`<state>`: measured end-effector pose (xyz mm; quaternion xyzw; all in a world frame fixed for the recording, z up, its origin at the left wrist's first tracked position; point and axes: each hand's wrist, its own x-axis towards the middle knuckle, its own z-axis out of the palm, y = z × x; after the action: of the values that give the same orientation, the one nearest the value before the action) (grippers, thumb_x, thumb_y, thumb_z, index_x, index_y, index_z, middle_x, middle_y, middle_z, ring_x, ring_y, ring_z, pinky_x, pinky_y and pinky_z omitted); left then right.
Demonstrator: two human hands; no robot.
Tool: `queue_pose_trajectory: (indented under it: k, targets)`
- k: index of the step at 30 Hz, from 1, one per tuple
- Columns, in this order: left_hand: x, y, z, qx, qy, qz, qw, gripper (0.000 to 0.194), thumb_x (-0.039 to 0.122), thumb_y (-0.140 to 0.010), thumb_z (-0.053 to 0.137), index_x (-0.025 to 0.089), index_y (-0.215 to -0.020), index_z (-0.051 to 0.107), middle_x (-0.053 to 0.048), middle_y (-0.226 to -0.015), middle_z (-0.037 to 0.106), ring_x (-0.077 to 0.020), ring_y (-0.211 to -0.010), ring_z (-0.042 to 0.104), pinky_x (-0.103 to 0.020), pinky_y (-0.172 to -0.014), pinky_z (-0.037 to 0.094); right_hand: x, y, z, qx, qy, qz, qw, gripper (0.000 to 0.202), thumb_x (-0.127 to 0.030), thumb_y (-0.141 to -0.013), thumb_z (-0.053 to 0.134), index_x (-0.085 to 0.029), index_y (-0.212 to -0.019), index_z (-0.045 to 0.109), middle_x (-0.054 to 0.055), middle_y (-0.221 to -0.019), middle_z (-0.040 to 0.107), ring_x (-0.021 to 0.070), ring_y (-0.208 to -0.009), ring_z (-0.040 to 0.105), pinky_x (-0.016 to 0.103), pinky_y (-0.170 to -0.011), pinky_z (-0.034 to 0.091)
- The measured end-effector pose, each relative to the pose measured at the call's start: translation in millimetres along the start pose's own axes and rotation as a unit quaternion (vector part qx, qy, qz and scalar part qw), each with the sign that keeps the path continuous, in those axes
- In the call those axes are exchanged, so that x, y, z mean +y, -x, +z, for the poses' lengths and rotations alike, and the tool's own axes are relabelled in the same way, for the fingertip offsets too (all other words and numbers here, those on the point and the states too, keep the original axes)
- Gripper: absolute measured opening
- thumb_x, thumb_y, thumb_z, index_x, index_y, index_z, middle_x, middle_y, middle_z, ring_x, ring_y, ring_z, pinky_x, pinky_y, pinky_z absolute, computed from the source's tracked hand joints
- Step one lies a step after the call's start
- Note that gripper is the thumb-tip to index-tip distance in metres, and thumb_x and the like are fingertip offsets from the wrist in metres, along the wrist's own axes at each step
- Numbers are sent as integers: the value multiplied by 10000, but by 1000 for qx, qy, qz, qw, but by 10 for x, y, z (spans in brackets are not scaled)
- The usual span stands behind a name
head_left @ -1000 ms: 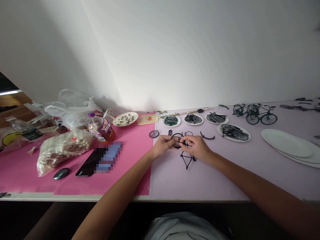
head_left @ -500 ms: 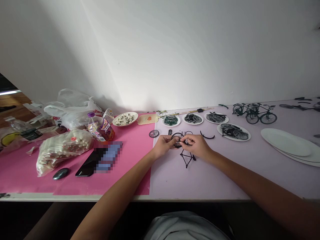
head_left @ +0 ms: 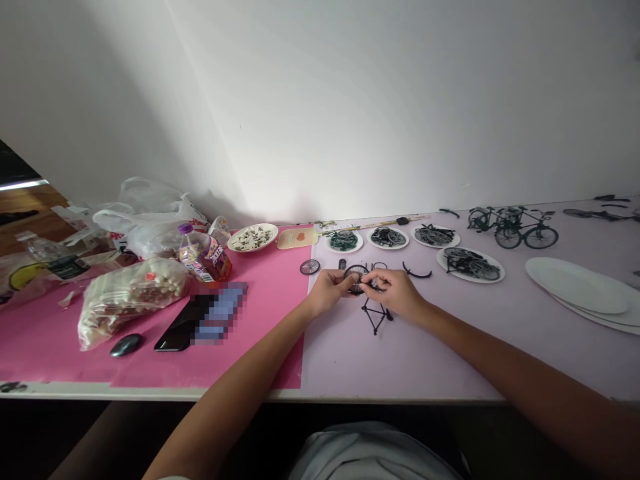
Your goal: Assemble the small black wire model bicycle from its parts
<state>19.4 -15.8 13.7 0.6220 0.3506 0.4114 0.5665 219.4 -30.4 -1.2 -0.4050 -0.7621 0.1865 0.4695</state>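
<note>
Fingers of the left hand pinching a spoked wheel, right hand fingers narrowed at its centre, their grip unclear, black bicycle frame toward the surface's front edge, plates of parts nearer the back edge.

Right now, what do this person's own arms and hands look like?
The bare left hand and bare right hand are ungloved, with no watch or bracelet at either wrist; rings are too small to rule out. No sleeve covers the left forearm or right forearm, and no cables show. A pale grey, creased cloth garment appears below.
</note>
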Motion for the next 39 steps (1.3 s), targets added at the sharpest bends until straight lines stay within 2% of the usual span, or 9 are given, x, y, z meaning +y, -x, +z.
queue_pose_trajectory:
  k: [8, 12, 20, 24, 26, 30, 32, 36, 39]
  targets:
    - [-12, -10, 9, -12, 35, -2, 999, 429, 521, -770, 807, 116, -909, 782, -85, -954, 755, -201, -889, 694, -397, -887, 590, -53, -16, -14, 18, -11, 0, 1000, 156, -318, -813, 698, -170, -821, 744, -56, -540, 416, 93, -503, 265, 244, -482, 251]
    - [-11, -10, -3, -15, 22, 7, 1000, 399, 449, -733, 855, 109, -927, 779, -70, -885, 741, -182, -840, 682, -370, -862, 573, -37, -11, -8, 22, -10, 8, 1000, 170, -334, -820, 700, -177, -861, 753, -74, -540, 345, 93, -504, 232, 244, -486, 229]
    - [-44, -19, 1, -16, 50, -7, 999, 503, 452, -674, 914, 97, -990, 749, -67, -922, 740, -157, -817, 671, -342, -841, 564, 23, -2, -9, 10, 7, 23, 1000, 219, -394, -859, 695, -187, -886, 759, -84, -545, 246, 102, -510, 217, 257, -512, 190]
    - [-60, -40, -14, -6, 45, -15, 999, 516, 493, -699, 889, 100, -997, 737, -73, -933, 740, -168, -841, 684, -328, -821, 564, -17, 9, -19, 17, -4, 21, 1000, 238, -426, -855, 719, -195, -915, 726, -91, -559, 218, 103, -516, 218, 259, -518, 185]
    - [-48, -40, -25, 3, 52, -10, 999, 531, 490, -712, 883, 105, -1041, 723, -88, -982, 747, -183, -888, 694, -335, -843, 564, -57, 14, -29, 31, -31, 30, 999, 270, -461, -870, 711, -204, -952, 694, -86, -585, 243, 106, -527, 244, 255, -519, 210]
    - [-25, -25, -56, 9, 80, -8, 997, 542, 439, -733, 887, 122, -1124, 685, -128, -1132, 737, -219, -1031, 692, -359, -898, 568, -85, 3, -47, 70, -108, 92, 987, 321, -537, -945, 607, -223, -1005, 640, -68, -598, 356, 120, -532, 331, 250, -500, 261]
    - [-38, -20, -69, 6, 100, -21, 995, 577, 414, -735, 893, 139, -1184, 658, -120, -1110, 739, -221, -1037, 697, -382, -921, 571, -56, -16, -48, 75, -122, 114, 983, 344, -556, -942, 608, -224, -1024, 649, -53, -614, 435, 128, -546, 384, 250, -504, 299]
    - [-86, -21, -80, -31, 142, -37, 989, 734, 392, -727, 909, 178, -1344, 574, -82, -1007, 739, -207, -937, 730, -407, -930, 580, 19, -52, -22, 52, -148, 124, 980, 364, -547, -932, 627, -199, -1015, 696, 45, -883, 682, 182, -777, 595, 276, -685, 470]
    - [-91, -20, -81, -64, 152, -34, 986, 762, 381, -729, 910, 190, -1379, 561, -75, -1016, 736, -200, -892, 741, -400, -920, 589, 52, -51, 14, -5, -175, 133, 976, 359, -532, -930, 626, -185, -979, 706, 63, -956, 719, 212, -875, 644, 306, -786, 504]
